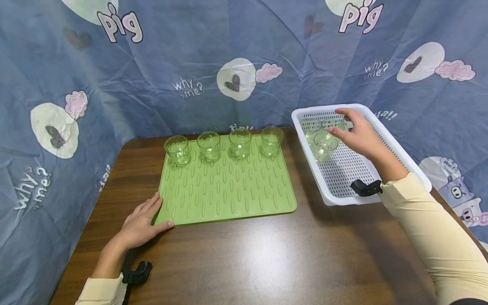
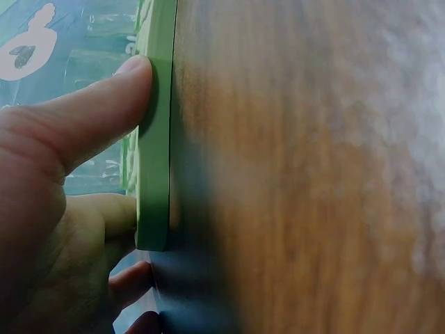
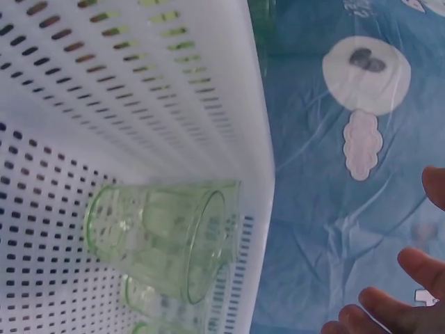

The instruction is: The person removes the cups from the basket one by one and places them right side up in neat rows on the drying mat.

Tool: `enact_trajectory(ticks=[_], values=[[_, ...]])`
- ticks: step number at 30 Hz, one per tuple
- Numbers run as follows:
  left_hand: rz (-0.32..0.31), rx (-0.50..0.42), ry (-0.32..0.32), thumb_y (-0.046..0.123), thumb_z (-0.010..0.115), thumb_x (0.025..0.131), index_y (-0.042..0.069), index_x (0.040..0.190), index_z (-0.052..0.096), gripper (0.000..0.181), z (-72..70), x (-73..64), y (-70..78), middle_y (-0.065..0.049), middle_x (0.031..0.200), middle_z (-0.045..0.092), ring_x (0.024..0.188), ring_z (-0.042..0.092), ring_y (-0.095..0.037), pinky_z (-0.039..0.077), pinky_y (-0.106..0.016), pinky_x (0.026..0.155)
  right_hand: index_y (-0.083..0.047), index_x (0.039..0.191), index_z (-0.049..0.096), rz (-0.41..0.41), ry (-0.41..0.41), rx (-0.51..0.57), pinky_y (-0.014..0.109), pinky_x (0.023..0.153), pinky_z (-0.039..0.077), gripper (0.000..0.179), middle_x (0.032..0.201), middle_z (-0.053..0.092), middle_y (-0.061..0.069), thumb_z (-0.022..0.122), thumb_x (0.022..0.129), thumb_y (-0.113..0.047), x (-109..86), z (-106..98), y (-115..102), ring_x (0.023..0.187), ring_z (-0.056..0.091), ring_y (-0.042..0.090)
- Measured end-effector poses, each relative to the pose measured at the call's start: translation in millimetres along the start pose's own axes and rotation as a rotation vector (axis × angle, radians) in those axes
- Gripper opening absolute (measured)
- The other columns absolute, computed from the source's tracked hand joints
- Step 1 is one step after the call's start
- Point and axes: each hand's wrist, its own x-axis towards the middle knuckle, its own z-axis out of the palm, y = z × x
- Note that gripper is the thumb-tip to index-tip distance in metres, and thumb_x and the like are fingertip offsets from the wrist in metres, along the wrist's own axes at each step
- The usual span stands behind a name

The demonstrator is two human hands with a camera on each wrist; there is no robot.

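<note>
1. Your left hand (image 1: 139, 224): fingers straight, touching the near-left corner of the green mat (image 1: 228, 190), not grasping it.
2. Your right hand (image 1: 360, 133): thumb and fingers spread wide, holding nothing, above the white basket (image 1: 350, 200).
3. Basket glasses (image 1: 325, 149): far-left part.
4. Four mat glasses (image 1: 209, 146): row along far edge.

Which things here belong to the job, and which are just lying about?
Likely part of the job:
left hand, touching the textured rectangular green mat
four transparent green cups on the mat
right hand, above the white perforated plastic basket
more green cups inside the basket

Probably just surroundings:
brown wooden table
blue printed cloth backdrop
black wrist-worn devices
</note>
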Motion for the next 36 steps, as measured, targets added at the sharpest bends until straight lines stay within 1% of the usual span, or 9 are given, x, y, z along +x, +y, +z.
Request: enact_trajectory(ticks=[6,14,19,23,26,29,32,36], values=[[0.002,-0.007,0.008,0.054,0.062,0.092,-0.006,0.154,0.025,0.094,1.1,-0.8,-0.1,-0.027,0.164,0.017,0.142,0.023,-0.055,0.025,-0.076,0.102,0.003,0.149,0.038,0.020,0.002,-0.028,0.065,0.112,0.031,0.066,0.152,0.038,0.031,0.064,0.094,-0.022,3.9,-2,9,0.138,0.036,0.054],[0.000,-0.012,0.005,0.054,0.063,0.091,-0.006,0.154,0.026,0.094,1.7,-0.5,-1.0,-0.027,0.163,0.017,0.142,0.023,-0.055,0.025,-0.076,0.102,0.003,0.149,0.036,0.087,-0.031,-0.003,0.062,0.114,0.031,0.067,0.154,0.038,0.029,0.065,0.095,-0.023,11.1,7,34,0.141,0.036,0.051],[0.000,-0.009,0.008,0.054,0.063,0.091,-0.006,0.154,0.026,0.094,2.0,0.2,-1.2,-0.027,0.163,0.017,0.142,0.023,-0.054,0.025,-0.076,0.102,0.004,0.149,0.035,0.124,-0.030,0.010,0.062,0.114,0.031,0.067,0.151,0.039,0.032,0.064,0.095,-0.023,14.5,13,48,0.139,0.037,0.052],[0.002,-0.007,0.007,0.055,0.063,0.091,-0.005,0.154,0.026,0.095,1.2,0.1,-0.6,-0.027,0.163,0.017,0.142,0.023,-0.054,0.025,-0.076,0.102,0.004,0.150,0.033,0.155,-0.048,0.004,0.061,0.114,0.031,0.068,0.150,0.039,0.032,0.063,0.096,-0.023,16.7,16,57,0.138,0.037,0.051],[0.001,-0.007,0.008,0.054,0.063,0.091,-0.006,0.154,0.026,0.094,0.4,-0.7,-0.1,-0.027,0.163,0.017,0.142,0.023,-0.055,0.025,-0.076,0.102,0.005,0.150,0.033,0.162,-0.073,-0.025,0.061,0.112,0.034,0.069,0.151,0.039,0.032,0.063,0.096,-0.024,18.4,18,60,0.137,0.039,0.051],[0.000,-0.008,0.008,0.054,0.063,0.092,-0.006,0.154,0.026,0.094,0.0,-1.4,0.0,-0.027,0.163,0.017,0.142,0.023,-0.055,0.025,-0.076,0.102,0.007,0.149,0.033,0.169,-0.115,-0.041,0.061,0.111,0.036,0.070,0.150,0.039,0.033,0.063,0.095,-0.024,20.0,21,61,0.136,0.040,0.052],[0.000,-0.008,0.008,0.054,0.063,0.092,-0.006,0.154,0.026,0.094,0.4,-1.4,0.0,-0.027,0.163,0.017,0.142,0.023,-0.055,0.025,-0.076,0.102,0.009,0.149,0.031,0.193,-0.161,-0.030,0.060,0.111,0.036,0.072,0.150,0.037,0.035,0.064,0.094,-0.025,19.9,23,61,0.136,0.040,0.053],[0.000,-0.005,0.011,0.054,0.063,0.091,-0.006,0.154,0.027,0.094,0.9,-1.2,-0.1,-0.027,0.163,0.018,0.142,0.023,-0.054,0.026,-0.076,0.102,0.009,0.150,0.029,0.210,-0.181,-0.021,0.060,0.111,0.036,0.075,0.149,0.037,0.036,0.065,0.094,-0.026,19.6,24,62,0.136,0.040,0.053]])
